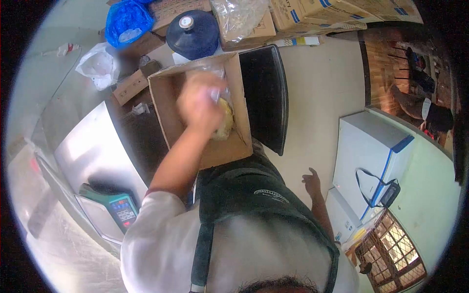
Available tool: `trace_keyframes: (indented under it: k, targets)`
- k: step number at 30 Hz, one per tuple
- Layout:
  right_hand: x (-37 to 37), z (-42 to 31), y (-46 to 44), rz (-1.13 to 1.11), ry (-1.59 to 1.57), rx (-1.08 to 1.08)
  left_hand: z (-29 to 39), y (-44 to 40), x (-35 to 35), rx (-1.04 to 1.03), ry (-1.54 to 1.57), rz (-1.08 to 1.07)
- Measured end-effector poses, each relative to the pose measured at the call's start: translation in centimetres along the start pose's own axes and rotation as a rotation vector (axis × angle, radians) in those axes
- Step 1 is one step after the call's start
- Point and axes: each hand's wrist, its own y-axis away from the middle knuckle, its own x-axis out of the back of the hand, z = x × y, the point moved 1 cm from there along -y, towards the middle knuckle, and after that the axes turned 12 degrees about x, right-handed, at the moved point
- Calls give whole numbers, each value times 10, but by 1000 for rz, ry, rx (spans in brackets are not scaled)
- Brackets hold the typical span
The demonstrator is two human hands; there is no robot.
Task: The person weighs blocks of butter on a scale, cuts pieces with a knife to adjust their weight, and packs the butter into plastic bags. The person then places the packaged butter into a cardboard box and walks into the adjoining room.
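Over an open cardboard box (159, 100), my left hand (201, 100) is blurred by motion. Its fingers look closed on a clear plastic bag (223, 133) with something yellowish inside. Part of the bag shows above the hand and part below it; what the yellow contents are I cannot make out. The box rests at the front of my dark apron (239, 195). Out to the side, away from the box, my right hand (311, 183) hangs over the floor with its fingers apart and nothing in them.
Beside the box is a black chair (266, 97). Ahead stand a large dark water jug (193, 36), a blue bag (128, 22) and stacked cartons (312, 14). A green scale (122, 210) is at left, a white chest freezer (364, 156) at right.
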Motion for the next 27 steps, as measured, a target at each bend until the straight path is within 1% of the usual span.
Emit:
trace_keyframes:
  k: [1, 2, 3, 4, 5, 6, 8, 9, 10, 11, 12, 13, 14, 15, 16, 17, 18, 19, 20, 21, 22, 23, 24, 25, 26, 27]
  targets:
    - [-7, 3, 6, 17, -67, -36, -57, 34, -55, 382, 353, -81]
    - [-14, 4, 9, 37, -134, -67, -111, 65, -98, 795, 203, -269]
    - [-19, -8, 16, 31, -138, -54, -144, 89, -126, 1036, 36, -431]
    - [-21, -19, 24, 27, -142, -41, -200, 138, -157, 962, -29, -526]
    - [-29, -7, 29, 52, -265, -93, -254, 184, -186, 881, -89, -612]
    - [-33, 7, 35, 4, -141, -92, -256, 186, -191, 879, -86, -615]
    - [-40, 32, 55, -6, -125, 124, -248, 195, -205, 801, -600, -1014]
    - [-40, 32, 60, 4, -120, 113, -282, 218, -226, 699, -681, -1192]
    - [-43, 33, 68, 23, -213, 42, -272, 212, -225, 1169, -456, -818]
    - [-44, 34, 76, 42, -308, -29, -266, 201, -222, 1177, -512, -890]
    - [-43, 38, 81, 53, -308, -37, -253, 185, -211, 1183, -572, -961]
    - [-43, 43, 82, 51, -231, -88, -265, 196, -215, 1112, -648, -793]
    - [-43, 47, 84, 48, -156, -133, -277, 207, -211, 1105, -647, -796]
    - [-43, 60, 84, 54, -164, -125, -298, 218, -207, 1021, -621, -808]
    - [-43, 77, 79, 9, -21, 79, -308, 214, -203, 933, -597, -813]
    - [-46, 87, 76, -33, 123, 282, -298, 204, -187, 916, -603, -799]
    - [-48, 67, 75, -28, 111, 295, -279, 199, -159, 871, -548, -734]
    - [-46, 28, 67, 31, -51, 95, -263, 195, -135, 825, -492, -666]
    - [-43, 1, 63, 85, -211, -104, -256, 196, -122, 814, -499, -649]
    - [-50, 46, 53, 31, -1, 101, -254, 197, -116, 916, -236, -568]
    - [-51, 53, 43, 37, -10, 120, -251, 196, -110, 1003, 32, -487]
    - [-52, 59, 38, 68, -66, 80, -238, 190, -101, 1037, 235, -468]
    - [-54, 66, 34, 96, -124, 40, -218, 177, -89, 1026, 227, -461]
    - [-53, 90, 25, 92, -134, 55, -188, 156, -75, 1044, 352, -390]
    - [-50, 124, 13, 27, -39, 289, -163, 137, -59, 1057, 476, -318]
    - [-51, 141, 7, -36, 59, 524, -143, 124, -42, 1044, 466, -305]
